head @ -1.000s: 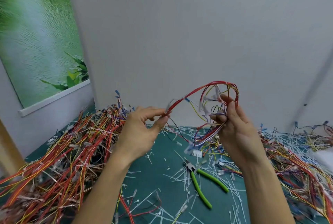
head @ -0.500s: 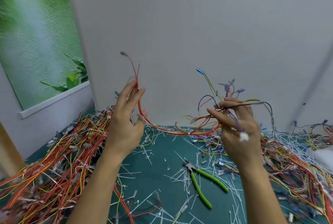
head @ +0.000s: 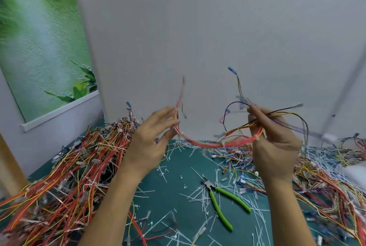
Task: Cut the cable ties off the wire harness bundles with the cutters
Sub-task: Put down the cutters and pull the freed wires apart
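I hold one wire harness point(head: 213, 143) stretched in the air between both hands; it sags in a red and yellow arc, blurred by motion. My left hand point(head: 150, 142) pinches its left end between thumb and fingers, with red wire tips sticking up. My right hand point(head: 273, 142) grips the right end, where loose black, yellow and blue-tipped wires fan out. The green-handled cutters point(head: 219, 200) lie on the green mat point(head: 174, 192) below, between my forearms, untouched.
A big heap of red, orange and yellow harnesses point(head: 65, 178) covers the left of the mat. Another spread of wires point(head: 326, 182) lies on the right. Cut white cable ties point(head: 200, 192) litter the middle. A grey wall stands close behind.
My left hand has come down from its raised position and the harness now hangs lower and straighter between the hands. The cutters have not moved.
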